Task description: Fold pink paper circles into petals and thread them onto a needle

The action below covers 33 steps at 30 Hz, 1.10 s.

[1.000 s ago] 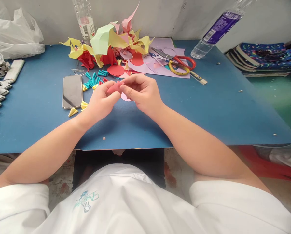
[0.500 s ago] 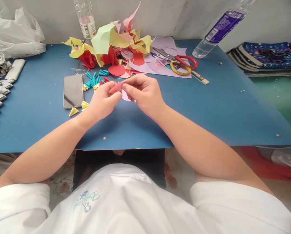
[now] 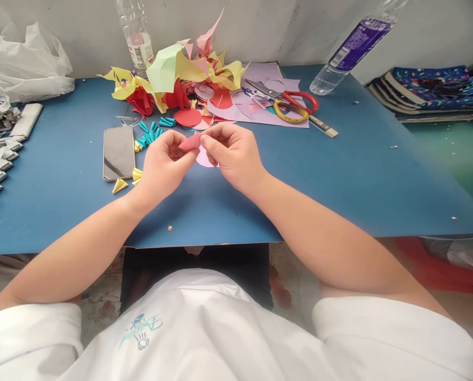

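Note:
Between my two hands, above the table, is a small pink paper piece [image 3: 189,142] that looks curled or folded. My left hand [image 3: 163,164] pinches its left end with thumb and fingers. The right end is caught between the thumb and forefinger of my right hand [image 3: 234,153]. A thin stick-like line rises just above my right fingers; I cannot make out whether they hold it. Partly hidden by that hand, a pale pink paper circle [image 3: 205,157] lies on the table. Small blue paper cones [image 3: 151,132] and yellow paper cones [image 3: 120,186] lie close to my left hand.
Beside the cones lies a phone [image 3: 119,153]. Behind are paper flowers [image 3: 165,66], red paper circles [image 3: 188,117], purple paper sheets [image 3: 260,114], scissors [image 3: 300,100] and two plastic bottles [image 3: 361,42]. A plastic bag [image 3: 26,66] sits back left; books [image 3: 403,98] are stacked at right.
My hands stay almost in place, with the pink paper piece still between them and slightly turned. The whole view has shifted a little.

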{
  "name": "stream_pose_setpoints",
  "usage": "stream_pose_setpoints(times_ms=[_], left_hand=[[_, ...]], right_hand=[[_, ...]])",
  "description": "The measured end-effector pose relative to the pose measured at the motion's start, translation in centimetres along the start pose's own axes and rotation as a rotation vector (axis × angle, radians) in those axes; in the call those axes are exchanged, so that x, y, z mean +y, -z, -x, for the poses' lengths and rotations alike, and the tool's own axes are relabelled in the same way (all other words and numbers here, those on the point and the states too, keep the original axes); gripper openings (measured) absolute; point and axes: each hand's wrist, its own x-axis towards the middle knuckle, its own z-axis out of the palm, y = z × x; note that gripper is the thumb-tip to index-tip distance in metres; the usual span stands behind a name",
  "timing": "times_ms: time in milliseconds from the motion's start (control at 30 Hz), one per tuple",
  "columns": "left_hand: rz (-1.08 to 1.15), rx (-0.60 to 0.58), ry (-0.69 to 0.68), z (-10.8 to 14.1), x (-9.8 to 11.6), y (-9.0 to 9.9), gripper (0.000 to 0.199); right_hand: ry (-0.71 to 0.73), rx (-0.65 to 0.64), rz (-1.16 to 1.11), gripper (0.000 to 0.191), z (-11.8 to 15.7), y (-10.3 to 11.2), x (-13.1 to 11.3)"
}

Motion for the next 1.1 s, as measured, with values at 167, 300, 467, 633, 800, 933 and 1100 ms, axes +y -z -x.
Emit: stream_pose_setpoints(times_ms=[167, 300, 467, 633, 800, 933, 1100], left_hand=[[0.030, -0.030, 0.004, 0.0, 0.4, 0.1, 0.034], [0.042, -0.030, 0.025, 0.0, 0.6, 0.0, 0.038], [0.065, -0.033, 0.042, 0.1, 1.1, -0.1, 0.043], [0.086, -0.063, 0.060, 0.3, 1.6, 0.0, 0.047], [0.100, -0.047, 0.074, 0.3, 1.7, 0.0, 0.048], [0.094, -0.058, 0.072, 0.3, 1.8, 0.0, 0.054], [0.047, -0.062, 0.069, 0.3, 2.0, 0.2, 0.049]], right_hand=[[0.022, 0.006, 0.016, 0.048, 0.1, -0.2, -0.1], [0.032, 0.008, 0.008, 0.064, 0.1, -0.6, 0.0], [0.023, 0.034, 0.015, 0.064, 0.3, -0.8, 0.0], [-0.017, 0.022, 0.009, 0.061, 0.3, -0.6, -0.2], [-0.019, 0.000, -0.009, 0.057, 0.3, -0.4, -0.2], [-0.019, -0.003, 0.024, 0.060, 0.2, -0.4, 0.0], [-0.019, 0.006, 0.065, 0.065, 0.1, -0.6, 0.1]])
